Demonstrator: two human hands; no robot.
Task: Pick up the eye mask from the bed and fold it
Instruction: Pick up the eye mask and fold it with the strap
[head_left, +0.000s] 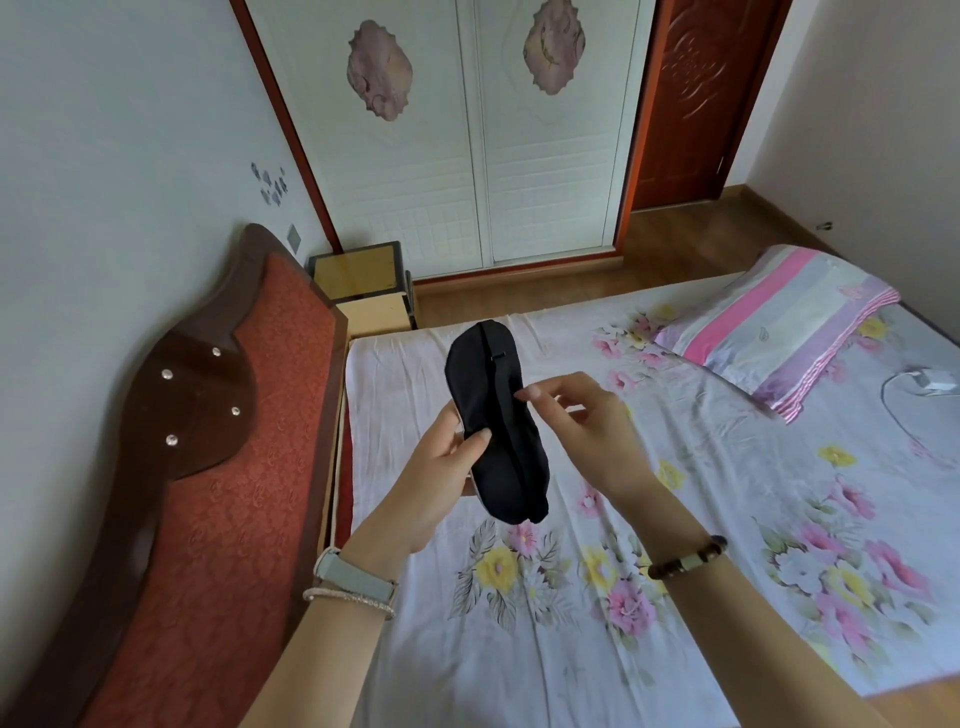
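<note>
Left hand (441, 457) gripping eye mask (493, 421) lengthwise above bed (727, 519), presenting strap; right hand (587, 421) fingertips pinching edge, likely starting fold.

My left grip (441, 462) covers the mask's (493, 431) underside; only my thumb shows on top, the other fingers are hidden behind it. The mask hides part of the bed (571, 623) beneath. My right fingertips (527, 393) meet at the strap, too small to tell whether they pinch it. Both forearms run off the bottom edge. The cable (891, 395) and charger (935, 378) are cut off at the right.
</note>
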